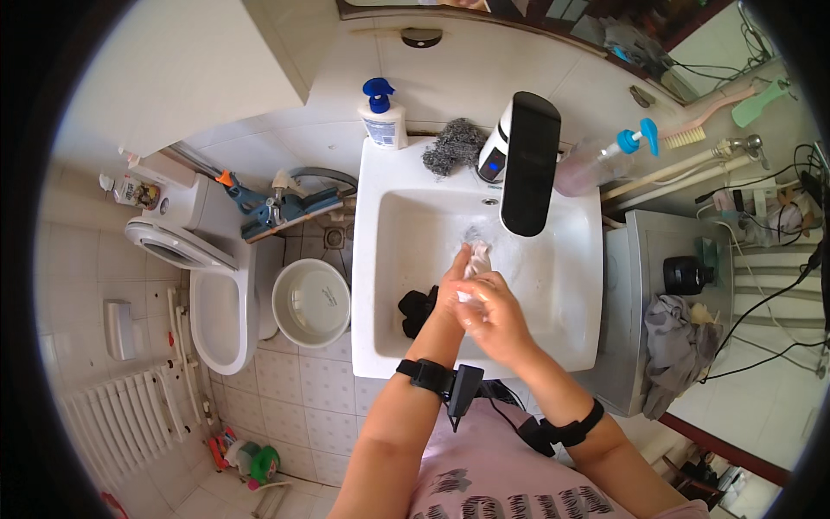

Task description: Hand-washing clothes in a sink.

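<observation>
Both hands meet over the white washbasin (369, 259), wet and close together. A small pale pinkish-white cloth (478, 258) is bunched between them, its far end sticking out toward the back of the basin. My left hand (452, 285) grips it from the left, the thumb pointing away from me. Across it lies my right hand (494, 318), its fingers curled around the near part of the cloth, which they partly hide. A black cloth (415, 311) rests in the basin beside my left wrist. The faucet (530, 168) with a black top reaches over the basin.
On the back rim stand a blue-topped pump bottle (384, 123), a steel-wool scourer (454, 148) and a clear pump bottle (587, 170). Left on the floor are a pale round basin (311, 269) and a toilet (224, 318). A grey cabinet (622, 311) stands close right, bearing crumpled clothing (677, 344).
</observation>
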Demonstrator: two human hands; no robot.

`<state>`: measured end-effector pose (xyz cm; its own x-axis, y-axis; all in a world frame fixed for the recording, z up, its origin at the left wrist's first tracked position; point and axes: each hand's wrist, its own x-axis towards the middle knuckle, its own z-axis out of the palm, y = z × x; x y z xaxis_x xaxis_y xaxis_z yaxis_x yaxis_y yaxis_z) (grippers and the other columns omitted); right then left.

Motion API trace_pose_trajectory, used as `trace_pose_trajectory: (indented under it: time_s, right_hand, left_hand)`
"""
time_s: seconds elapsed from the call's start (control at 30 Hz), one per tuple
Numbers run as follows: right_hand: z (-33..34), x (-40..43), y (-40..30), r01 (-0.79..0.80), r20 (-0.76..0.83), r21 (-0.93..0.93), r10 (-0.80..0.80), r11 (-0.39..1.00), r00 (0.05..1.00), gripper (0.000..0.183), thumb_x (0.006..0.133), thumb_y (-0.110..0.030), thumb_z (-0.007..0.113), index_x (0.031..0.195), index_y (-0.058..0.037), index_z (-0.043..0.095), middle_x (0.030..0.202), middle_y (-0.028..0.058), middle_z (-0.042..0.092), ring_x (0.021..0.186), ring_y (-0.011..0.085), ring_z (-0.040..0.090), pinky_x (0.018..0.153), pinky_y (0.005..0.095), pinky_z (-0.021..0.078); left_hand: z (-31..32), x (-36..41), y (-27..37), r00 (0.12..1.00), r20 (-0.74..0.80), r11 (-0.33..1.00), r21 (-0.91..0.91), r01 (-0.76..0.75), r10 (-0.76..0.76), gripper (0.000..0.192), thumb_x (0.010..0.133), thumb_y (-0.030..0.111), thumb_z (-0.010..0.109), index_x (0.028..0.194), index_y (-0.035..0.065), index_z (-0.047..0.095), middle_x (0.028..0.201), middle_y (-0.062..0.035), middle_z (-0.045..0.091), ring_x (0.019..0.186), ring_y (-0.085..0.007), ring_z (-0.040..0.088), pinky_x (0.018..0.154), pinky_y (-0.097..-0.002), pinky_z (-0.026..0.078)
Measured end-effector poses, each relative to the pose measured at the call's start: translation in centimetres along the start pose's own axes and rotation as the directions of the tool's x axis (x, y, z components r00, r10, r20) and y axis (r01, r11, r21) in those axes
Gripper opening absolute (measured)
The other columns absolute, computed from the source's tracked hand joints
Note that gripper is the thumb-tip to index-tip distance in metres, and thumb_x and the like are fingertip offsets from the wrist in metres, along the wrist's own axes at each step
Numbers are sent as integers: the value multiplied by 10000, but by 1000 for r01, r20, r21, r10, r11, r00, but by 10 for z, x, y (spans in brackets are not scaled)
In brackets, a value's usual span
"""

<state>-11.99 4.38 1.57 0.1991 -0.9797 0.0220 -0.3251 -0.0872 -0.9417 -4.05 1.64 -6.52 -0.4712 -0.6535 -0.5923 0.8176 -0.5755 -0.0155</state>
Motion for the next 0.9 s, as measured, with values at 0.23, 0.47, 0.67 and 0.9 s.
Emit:
trace_pose_trajectory:
  time_s: [0.23, 0.47, 0.67, 0.9]
  right_hand:
    - [-32, 50, 46, -295, -22, -410, 314, 863, 949, 216, 797, -241, 556, 697, -50, 551, 898, 157, 545, 752, 337, 542, 599, 431, 421]
    - [5, 15, 26, -211, -161, -406, 157, 889, 974, 352, 837, -291, 496, 611, -22, 516, 663, 185, 525, 617, 334, 518, 554, 405, 399]
    - [-7, 27, 28, -252, -136, -415, 215, 874, 967, 322, 839, -287, 465, 665, -39, 574, 752, 174, 587, 687, 357, 560, 601, 446, 432]
    - [-30, 51, 53, -402, -42, -410, 424, 819, 905, 429, 851, -358, 420, 650, -8, 566, 651, 201, 560, 644, 370, 542, 567, 424, 413]
  left_hand:
    - [32, -13, -34, 952, -222, 935, 329, -132, 212, 246, 887, 328, 394, 999, 138, 502, 717, 3, 521, 493, -83, 452, 389, -216, 301]
    - [-3, 6, -34, 967, -146, 977, 3, -212, 210, 274, 906, 339, 337, 873, 120, 498, 621, -4, 464, 612, -144, 486, 524, -295, 401]
    - [13, -9, -23, 944, -279, 980, 141, -139, 174, 275, 891, 330, 366, 994, 120, 511, 853, -55, 539, 793, -164, 525, 697, -299, 442]
    - [37, -29, -40, 930, -314, 941, 327, -85, 194, 244, 886, 347, 388, 831, 137, 499, 628, 16, 475, 429, -85, 371, 349, -206, 218]
